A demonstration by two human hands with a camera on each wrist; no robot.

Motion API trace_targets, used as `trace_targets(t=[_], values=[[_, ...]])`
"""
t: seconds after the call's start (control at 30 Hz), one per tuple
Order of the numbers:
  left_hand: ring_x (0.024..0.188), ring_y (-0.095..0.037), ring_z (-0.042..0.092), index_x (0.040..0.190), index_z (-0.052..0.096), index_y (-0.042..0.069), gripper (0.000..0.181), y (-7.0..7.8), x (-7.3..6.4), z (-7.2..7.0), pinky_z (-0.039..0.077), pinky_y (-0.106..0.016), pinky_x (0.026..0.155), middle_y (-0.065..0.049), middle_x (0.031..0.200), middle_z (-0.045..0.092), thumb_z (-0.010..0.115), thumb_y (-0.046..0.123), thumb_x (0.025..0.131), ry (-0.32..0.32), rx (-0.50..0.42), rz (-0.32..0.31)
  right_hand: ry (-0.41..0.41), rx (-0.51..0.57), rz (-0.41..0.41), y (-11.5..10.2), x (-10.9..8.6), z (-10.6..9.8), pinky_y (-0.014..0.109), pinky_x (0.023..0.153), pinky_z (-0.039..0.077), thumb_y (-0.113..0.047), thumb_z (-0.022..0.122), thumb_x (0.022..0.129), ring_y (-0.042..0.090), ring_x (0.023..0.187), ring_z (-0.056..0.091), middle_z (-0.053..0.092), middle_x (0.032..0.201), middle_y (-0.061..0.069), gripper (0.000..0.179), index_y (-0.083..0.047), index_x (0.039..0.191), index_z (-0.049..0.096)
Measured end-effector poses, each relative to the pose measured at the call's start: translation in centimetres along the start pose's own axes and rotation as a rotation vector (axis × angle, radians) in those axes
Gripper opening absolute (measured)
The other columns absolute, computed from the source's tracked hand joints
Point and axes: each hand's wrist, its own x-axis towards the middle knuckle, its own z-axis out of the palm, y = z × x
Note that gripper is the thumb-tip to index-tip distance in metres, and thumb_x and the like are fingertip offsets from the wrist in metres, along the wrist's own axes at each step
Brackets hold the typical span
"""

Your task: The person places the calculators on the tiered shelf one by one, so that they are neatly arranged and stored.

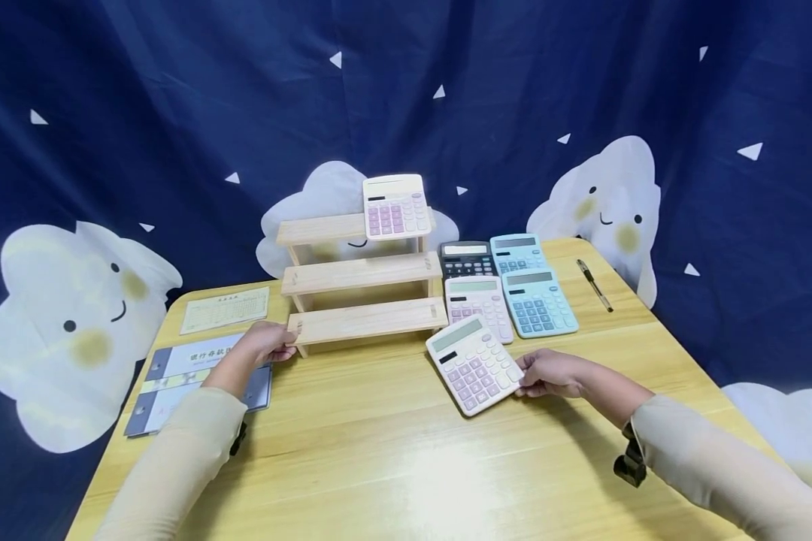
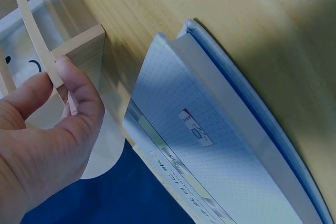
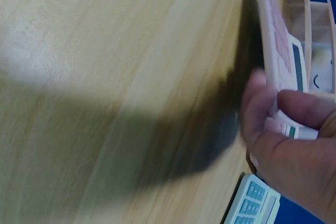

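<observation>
My right hand (image 1: 553, 373) pinches a white calculator with pinkish-purple keys (image 1: 475, 366) by its lower right edge. In the right wrist view this calculator (image 3: 269, 40) is tilted above the table, its shadow beneath. With thumb and fingers, my left hand (image 1: 268, 342) pinches the left end of the lowest board of a three-tier wooden shelf (image 1: 365, 321); the left wrist view shows the fingertips on the board's end (image 2: 46, 61). Another white calculator with purple keys (image 1: 395, 207) leans upright on the top tier at its right. No item lies on the two lower tiers.
Right of the shelf lie a black calculator (image 1: 468, 259), a pink one (image 1: 479, 304) and two blue ones, the nearer (image 1: 538, 304) overlapping the farther (image 1: 516, 252). A pen (image 1: 594, 285) lies farther right. At left are a blue-white book (image 1: 176, 379) and a paper slip (image 1: 225, 309).
</observation>
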Motion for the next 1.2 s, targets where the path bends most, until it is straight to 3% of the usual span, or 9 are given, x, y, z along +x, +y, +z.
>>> trace_targets(t=[0.2, 0.43, 0.6, 0.77, 0.97, 1.2], values=[[0.060, -0.006, 0.059, 0.135, 0.033, -0.013, 0.049, 0.1, -0.2, -0.1, 0.054, -0.017, 0.060, -0.001, 0.069, 0.058, 0.052, 0.008, 0.094, -0.008, -0.003, 0.007, -0.156, 0.159, -0.037, -1.3, -1.1, 0.2, 0.029, 0.087, 0.054, 0.012, 0.044, 0.086, 0.026, 0.089, 0.066, 0.061, 0.099, 0.020, 0.037, 0.022, 0.121, 0.034], [0.060, -0.006, 0.059, 0.143, 0.019, -0.013, 0.062, 0.1, -0.2, -0.3, 0.054, -0.018, 0.061, -0.001, 0.070, 0.058, 0.051, 0.008, 0.095, -0.016, -0.016, 0.005, -0.263, 0.181, -0.120, -3.4, -2.1, 2.2, 0.029, 0.089, 0.053, 0.008, 0.047, 0.086, 0.027, 0.093, 0.067, 0.064, 0.103, 0.021, 0.038, 0.022, 0.120, 0.038], [0.060, -0.006, 0.059, 0.143, 0.019, -0.013, 0.062, 0.0, -0.2, -0.2, 0.054, -0.018, 0.061, 0.000, 0.069, 0.058, 0.052, 0.008, 0.095, -0.022, -0.033, 0.007, -0.247, 0.169, -0.207, -5.3, -2.2, 3.4, 0.029, 0.089, 0.053, 0.005, 0.045, 0.087, 0.026, 0.096, 0.066, 0.064, 0.108, 0.018, 0.043, 0.021, 0.126, 0.036], [0.061, -0.007, 0.059, 0.141, 0.023, -0.014, 0.058, -0.2, -0.2, -0.4, 0.054, -0.017, 0.060, -0.001, 0.071, 0.058, 0.051, 0.008, 0.095, -0.024, -0.040, 0.009, -0.233, 0.224, -0.267, -8.2, -1.6, 4.9, 0.032, 0.092, 0.051, 0.005, 0.044, 0.087, 0.023, 0.094, 0.066, 0.064, 0.107, 0.015, 0.045, 0.019, 0.129, 0.033], [0.061, -0.006, 0.059, 0.143, 0.019, -0.013, 0.061, -0.3, -0.4, -0.7, 0.054, -0.017, 0.060, -0.001, 0.070, 0.058, 0.051, 0.008, 0.096, -0.027, -0.056, 0.029, -0.180, 0.354, -0.302, -11.8, 0.9, 7.3, 0.026, 0.087, 0.054, 0.007, 0.042, 0.089, 0.020, 0.086, 0.069, 0.067, 0.098, 0.013, 0.041, 0.015, 0.129, 0.035], [0.061, -0.007, 0.059, 0.140, 0.025, -0.014, 0.057, -0.3, -0.5, -0.2, 0.054, -0.018, 0.060, -0.002, 0.070, 0.057, 0.052, 0.007, 0.095, -0.017, -0.064, 0.019, -0.165, 0.481, -0.301, -14.3, 4.4, 9.9, 0.022, 0.084, 0.054, 0.010, 0.040, 0.089, 0.021, 0.083, 0.069, 0.067, 0.097, 0.015, 0.046, 0.017, 0.134, 0.034]])
